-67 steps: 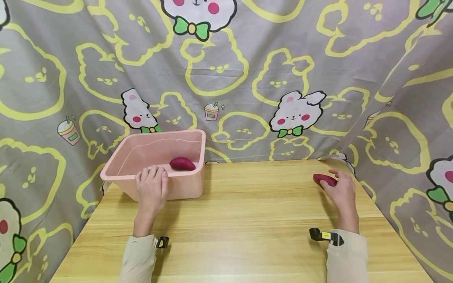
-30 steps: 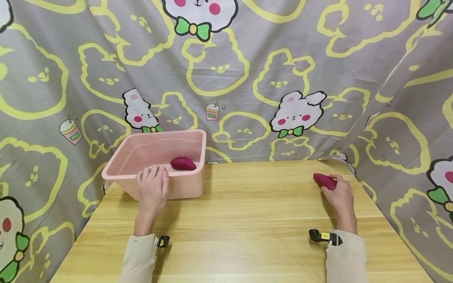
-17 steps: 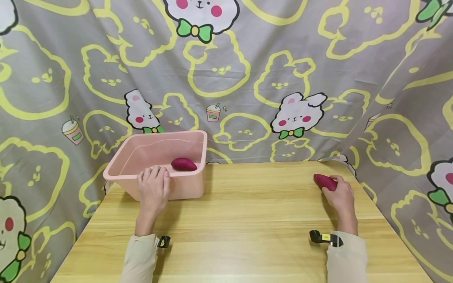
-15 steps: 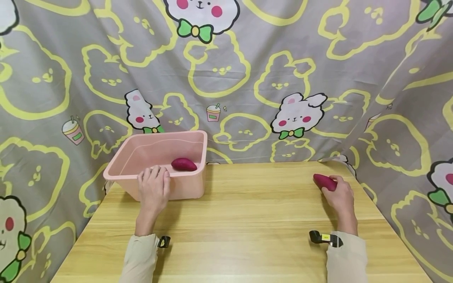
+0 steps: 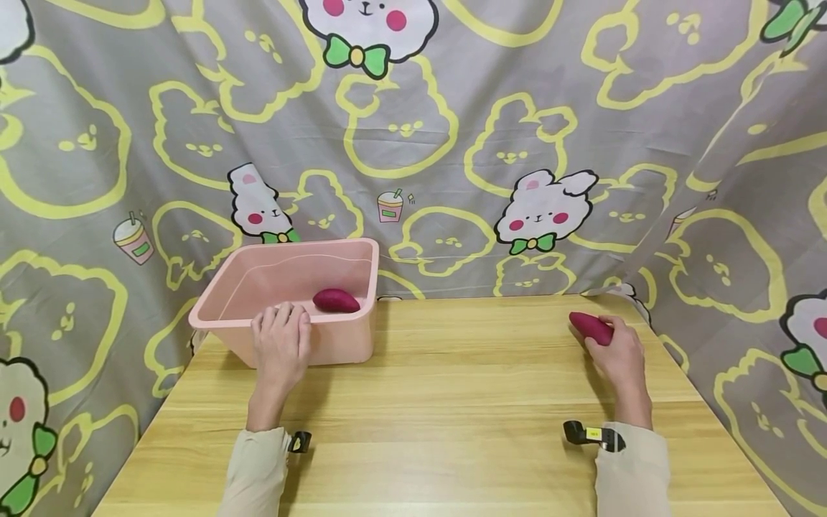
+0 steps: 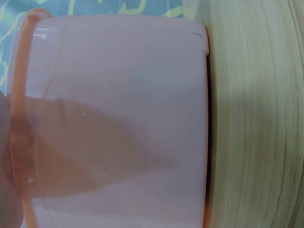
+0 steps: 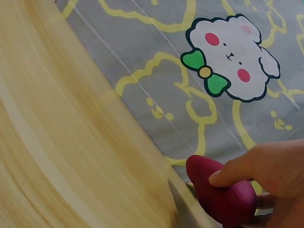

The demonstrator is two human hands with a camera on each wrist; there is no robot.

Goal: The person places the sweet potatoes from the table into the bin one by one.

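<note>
On the right side of the table, my right hand (image 5: 619, 352) grips a purple sweet potato (image 5: 590, 327), its tapered end pointing away to the left. In the right wrist view the thumb lies across the sweet potato (image 7: 221, 197), with other fingers partly hidden behind it. My left hand (image 5: 281, 339) holds the near rim of a pink plastic bin (image 5: 336, 337), fingers hooked over the edge. A second sweet potato (image 5: 336, 300) lies inside the bin, towards its right end. The left wrist view is mostly filled by the bin's outer wall (image 6: 133, 104).
The wooden table (image 5: 452, 402) runs between the bin and my right hand. A grey curtain (image 5: 439, 143) with yellow outlines and rabbit faces hangs right behind the table and along both sides. Each sleeve carries a small black wrist camera (image 5: 591, 434).
My right hand has closed round the sweet potato, and in the last half second has shifted slightly up and left with it. My left hand still holds the bin's rim.
</note>
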